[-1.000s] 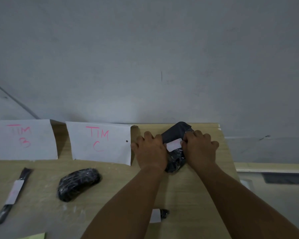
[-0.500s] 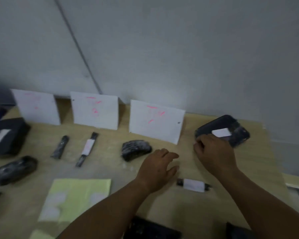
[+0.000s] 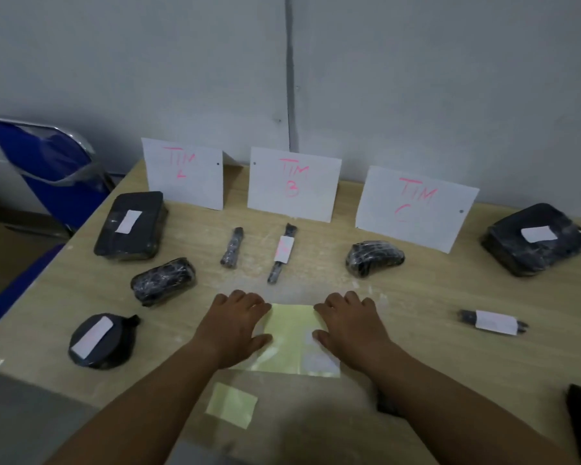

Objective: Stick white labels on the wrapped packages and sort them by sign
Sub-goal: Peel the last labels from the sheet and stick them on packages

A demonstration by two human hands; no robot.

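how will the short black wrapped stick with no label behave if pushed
The short black wrapped stick looks cylindrical, so it would probably roll if pushed sideways. Its glossy wrap may be slippery.

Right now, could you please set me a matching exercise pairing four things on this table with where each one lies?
Things:
1. round black wrapped package with a white label
2. curved black wrapped bundle without a label
3. thin black wrapped stick with a white label
4. pale yellow backing sheet

Places:
A. under the left hand and the right hand
B. before the middle white paper sign
C. near the left front edge of the table
D. before the right white paper sign

Pairs: 1-C, 2-D, 3-B, 4-A.
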